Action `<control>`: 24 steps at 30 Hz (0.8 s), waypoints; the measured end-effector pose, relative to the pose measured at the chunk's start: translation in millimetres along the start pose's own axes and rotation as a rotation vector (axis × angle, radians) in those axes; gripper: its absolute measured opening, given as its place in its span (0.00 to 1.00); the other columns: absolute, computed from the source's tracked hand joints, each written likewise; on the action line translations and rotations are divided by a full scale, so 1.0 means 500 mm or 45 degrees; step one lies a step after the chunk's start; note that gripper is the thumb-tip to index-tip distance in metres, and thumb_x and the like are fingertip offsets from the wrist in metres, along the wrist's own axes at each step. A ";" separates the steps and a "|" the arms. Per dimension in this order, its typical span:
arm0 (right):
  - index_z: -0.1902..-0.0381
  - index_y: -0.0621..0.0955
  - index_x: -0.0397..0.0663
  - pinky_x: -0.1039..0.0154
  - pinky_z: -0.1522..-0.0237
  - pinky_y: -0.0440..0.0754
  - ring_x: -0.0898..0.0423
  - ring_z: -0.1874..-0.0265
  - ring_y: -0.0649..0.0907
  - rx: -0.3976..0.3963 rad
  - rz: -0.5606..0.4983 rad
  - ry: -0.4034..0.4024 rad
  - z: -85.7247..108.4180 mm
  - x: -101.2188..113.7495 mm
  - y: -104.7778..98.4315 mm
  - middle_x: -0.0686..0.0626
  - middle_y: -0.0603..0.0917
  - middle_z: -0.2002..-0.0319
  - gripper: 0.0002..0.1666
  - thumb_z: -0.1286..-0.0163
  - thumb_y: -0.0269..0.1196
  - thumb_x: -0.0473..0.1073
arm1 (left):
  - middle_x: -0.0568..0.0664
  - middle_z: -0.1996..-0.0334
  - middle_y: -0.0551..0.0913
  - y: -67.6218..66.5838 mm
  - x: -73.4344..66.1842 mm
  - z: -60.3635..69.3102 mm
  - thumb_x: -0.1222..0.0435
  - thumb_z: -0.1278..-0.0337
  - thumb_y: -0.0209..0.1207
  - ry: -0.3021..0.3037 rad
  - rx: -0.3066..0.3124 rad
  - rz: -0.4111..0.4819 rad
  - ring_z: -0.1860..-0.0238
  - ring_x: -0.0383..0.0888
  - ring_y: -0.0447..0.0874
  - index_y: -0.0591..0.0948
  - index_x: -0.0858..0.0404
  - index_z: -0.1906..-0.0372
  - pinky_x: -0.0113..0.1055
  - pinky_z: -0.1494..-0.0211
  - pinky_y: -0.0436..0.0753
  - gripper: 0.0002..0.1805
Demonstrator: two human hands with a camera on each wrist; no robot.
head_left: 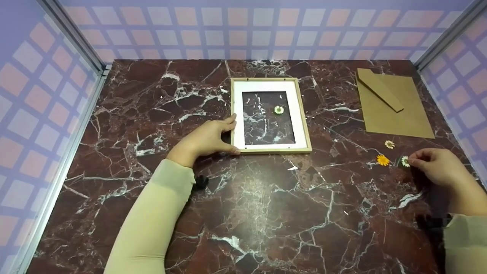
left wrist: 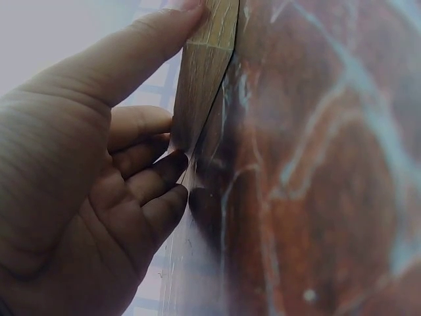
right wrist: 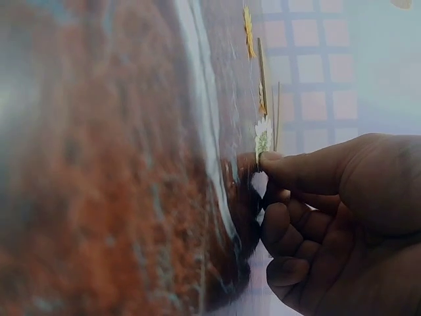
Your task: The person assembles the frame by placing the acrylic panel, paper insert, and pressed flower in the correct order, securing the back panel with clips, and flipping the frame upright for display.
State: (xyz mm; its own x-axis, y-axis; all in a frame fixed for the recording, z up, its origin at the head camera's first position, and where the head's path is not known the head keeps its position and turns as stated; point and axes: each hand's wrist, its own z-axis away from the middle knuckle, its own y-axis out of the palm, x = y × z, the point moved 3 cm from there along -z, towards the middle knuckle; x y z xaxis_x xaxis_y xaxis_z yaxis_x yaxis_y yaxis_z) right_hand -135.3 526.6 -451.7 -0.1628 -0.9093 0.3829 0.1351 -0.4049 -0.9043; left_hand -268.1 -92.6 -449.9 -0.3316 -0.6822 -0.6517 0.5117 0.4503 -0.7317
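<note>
A light wooden frame (head_left: 309, 133) with a white mat lies on the marble table, and a white flower (head_left: 279, 110) is inside its dark window. The left hand (head_left: 207, 139) rests at the frame's left side, thumb and fingers touching its edge; in the left wrist view that hand (left wrist: 99, 171) has its thumb on the wooden corner (left wrist: 210, 46). At the right, the right hand (head_left: 441, 165) pinches a white flower (head_left: 405, 161) at its edge between thumb and finger. The right wrist view shows the same flower (right wrist: 263, 135) at the thumb tip of the hand (right wrist: 342, 210).
An orange flower (head_left: 382, 160) and a small pale flower (head_left: 389, 144) lie left of the right hand. Behind them lies a brown envelope (head_left: 399, 121) with a folded flap. Checked walls (head_left: 213, 30) border the marble table (head_left: 251, 213) at the back and sides.
</note>
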 end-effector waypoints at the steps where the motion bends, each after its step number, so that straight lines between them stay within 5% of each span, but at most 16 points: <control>1: 0.49 0.86 0.29 0.65 0.68 0.74 0.58 0.72 0.79 0.003 0.007 -0.004 -0.001 0.001 0.000 0.38 0.90 0.63 0.21 0.09 0.58 0.45 | 0.47 0.06 0.53 -0.001 0.000 0.001 0.47 0.43 0.84 -0.003 -0.001 0.003 0.07 0.55 0.56 0.68 0.64 0.14 0.48 0.03 0.57 0.59; 15: 0.47 0.85 0.31 0.66 0.69 0.75 0.61 0.70 0.77 0.015 -0.097 0.009 -0.001 0.022 -0.002 0.49 0.84 0.65 0.21 0.08 0.58 0.47 | 0.47 0.06 0.53 0.001 0.001 0.000 0.47 0.43 0.84 -0.006 -0.006 -0.001 0.07 0.55 0.56 0.68 0.65 0.13 0.48 0.03 0.57 0.59; 24: 0.43 0.83 0.31 0.68 0.67 0.78 0.65 0.68 0.78 0.056 -0.321 0.005 -0.010 0.053 -0.010 0.64 0.83 0.67 0.19 0.09 0.59 0.45 | 0.48 0.06 0.54 0.001 -0.002 -0.002 0.47 0.43 0.84 -0.001 -0.007 -0.027 0.07 0.56 0.57 0.68 0.64 0.13 0.49 0.03 0.58 0.58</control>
State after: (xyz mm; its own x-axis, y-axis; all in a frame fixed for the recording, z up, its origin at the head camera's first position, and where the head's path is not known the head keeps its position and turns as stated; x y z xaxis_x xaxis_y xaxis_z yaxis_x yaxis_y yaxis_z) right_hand -145.0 505.1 -438.2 -0.2005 -0.7787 0.5945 0.1324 -0.6227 -0.7711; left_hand -268.1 -91.2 -449.8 -0.3418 -0.6917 -0.6361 0.5003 0.4391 -0.7463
